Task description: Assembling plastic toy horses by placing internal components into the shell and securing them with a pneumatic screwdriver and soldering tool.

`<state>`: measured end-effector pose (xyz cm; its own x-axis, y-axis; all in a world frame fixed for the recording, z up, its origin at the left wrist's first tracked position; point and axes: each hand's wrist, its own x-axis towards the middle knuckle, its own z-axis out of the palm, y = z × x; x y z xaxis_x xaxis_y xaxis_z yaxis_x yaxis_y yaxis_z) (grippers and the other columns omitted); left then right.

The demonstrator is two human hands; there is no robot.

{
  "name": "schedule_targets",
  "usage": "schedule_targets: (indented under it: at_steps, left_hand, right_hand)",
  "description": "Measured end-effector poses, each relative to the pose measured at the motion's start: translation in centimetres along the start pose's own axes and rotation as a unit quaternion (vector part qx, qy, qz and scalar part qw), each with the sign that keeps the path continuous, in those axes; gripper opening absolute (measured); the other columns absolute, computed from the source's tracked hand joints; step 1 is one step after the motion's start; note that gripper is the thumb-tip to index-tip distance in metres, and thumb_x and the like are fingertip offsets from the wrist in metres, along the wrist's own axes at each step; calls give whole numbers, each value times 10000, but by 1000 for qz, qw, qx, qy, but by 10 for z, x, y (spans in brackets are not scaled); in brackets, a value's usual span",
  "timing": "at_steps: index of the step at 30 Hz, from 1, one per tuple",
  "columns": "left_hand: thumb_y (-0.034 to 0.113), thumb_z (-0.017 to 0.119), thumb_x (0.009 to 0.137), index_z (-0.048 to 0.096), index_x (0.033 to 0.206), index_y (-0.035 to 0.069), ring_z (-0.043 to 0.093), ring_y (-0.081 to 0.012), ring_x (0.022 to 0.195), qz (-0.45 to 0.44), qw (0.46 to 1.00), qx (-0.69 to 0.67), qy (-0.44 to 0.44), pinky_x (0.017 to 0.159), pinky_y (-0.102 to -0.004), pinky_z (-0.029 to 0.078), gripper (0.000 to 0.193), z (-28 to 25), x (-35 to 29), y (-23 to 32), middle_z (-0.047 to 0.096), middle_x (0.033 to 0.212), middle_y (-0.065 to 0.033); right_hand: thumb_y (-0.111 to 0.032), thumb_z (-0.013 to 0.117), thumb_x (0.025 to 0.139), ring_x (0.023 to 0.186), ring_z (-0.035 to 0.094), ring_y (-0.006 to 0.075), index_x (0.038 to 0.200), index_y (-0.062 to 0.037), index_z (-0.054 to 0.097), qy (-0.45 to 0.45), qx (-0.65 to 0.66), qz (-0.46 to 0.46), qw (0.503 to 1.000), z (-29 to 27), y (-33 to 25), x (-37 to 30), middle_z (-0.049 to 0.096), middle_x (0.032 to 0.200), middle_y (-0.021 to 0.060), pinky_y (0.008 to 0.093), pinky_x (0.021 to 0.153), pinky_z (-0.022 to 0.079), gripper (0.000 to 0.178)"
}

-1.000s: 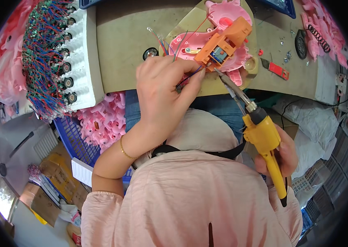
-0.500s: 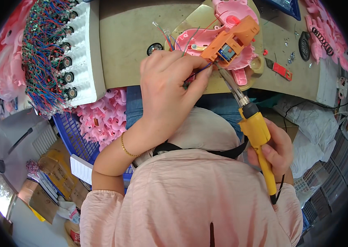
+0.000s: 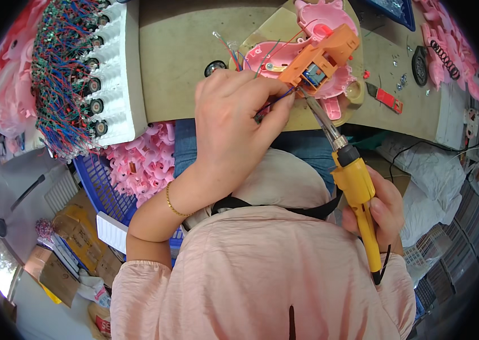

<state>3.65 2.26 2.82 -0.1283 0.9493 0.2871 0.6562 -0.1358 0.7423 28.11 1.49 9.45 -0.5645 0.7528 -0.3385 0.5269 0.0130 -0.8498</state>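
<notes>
My right hand is closed round the yellow handle of a soldering iron. The iron's metal tip meets the near edge of an orange plastic housing, which has a small motor-like part inside. Thumb and forefinger of my left hand pinch a dark blue wire against that same edge, close to the tip. Beneath the housing lies an open pink plastic toy shell on a tan fixture. Red, green and blue wires and a small round speaker lie beyond my left hand.
A white foam tray at left holds several speakers with bundled wires. Pink parts fill a blue basket below it. At right lie a red-handled blade, metal bits, a black spring and a blue tray.
Both hands keep their grips, and the iron's tip stays at the housing's edge. The housing and iron appear shifted very slightly to the right.
</notes>
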Motion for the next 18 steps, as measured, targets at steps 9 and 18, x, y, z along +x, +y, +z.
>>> schedule_targets:
  at_steps: [9, 18]
  left_hand:
    - [137, 688, 714, 628, 724, 78, 461, -187, 620, -6, 1000, -5, 1, 628, -313, 332, 85, 1, 1, 1, 514, 605, -13]
    - [139, 694, 706, 630, 731, 78, 472, -192, 636, -11, 1000, 0, -14, 637, -315, 336, 92, -4, 4, 2, 531, 629, -18]
  right_hand:
    - [-302, 541, 769, 662, 622, 276, 1173, 54, 502, -15, 38, 45, 998, -7, -1, -6, 629, 755, 129, 308, 613, 460, 541]
    - [-423, 496, 776, 702, 594, 125, 1252, 84, 425, 85, 217, 138, 963, -5, 0, -18, 618, 903, 91, 238, 609, 461, 699]
